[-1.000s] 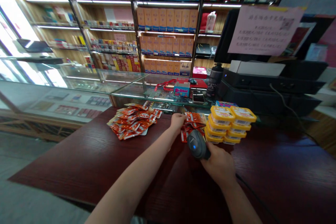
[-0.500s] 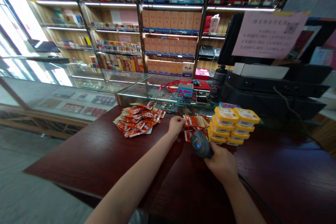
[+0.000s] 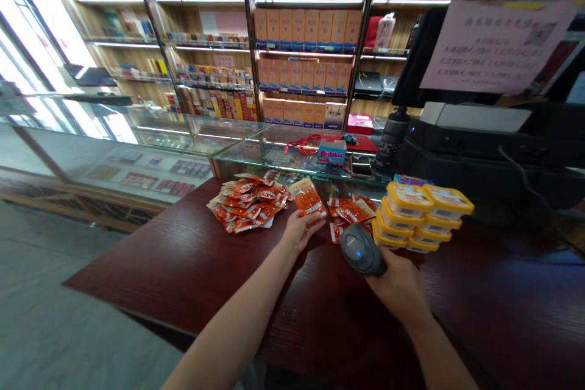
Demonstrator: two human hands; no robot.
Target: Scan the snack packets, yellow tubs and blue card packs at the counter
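My left hand (image 3: 301, 230) grips the lower edge of an orange snack packet (image 3: 307, 197), which is tilted up between two groups of similar packets. On the left lies a big heap of orange packets (image 3: 249, 204); a smaller pile (image 3: 351, 210) lies to the right of the hand. My right hand (image 3: 402, 280) is wrapped around the handle of a dark barcode scanner (image 3: 360, 250), its head just in front of the smaller pile. Beside it stand stacked yellow tubs (image 3: 409, 198) with printed lids.
The dark wooden tabletop (image 3: 183, 274) meets a glass display counter (image 3: 274, 149) at the back. On the glass are a small blue-pink box (image 3: 332, 152), a phone (image 3: 361, 165) and a dark bottle (image 3: 390, 140). A monitor with a pink notice (image 3: 498, 49) stands at right.
My left hand has drawn an orange packet away from the smaller pile, slightly leftward, and it now shows lifted. My right hand still holds the scanner. The view has shifted a little.
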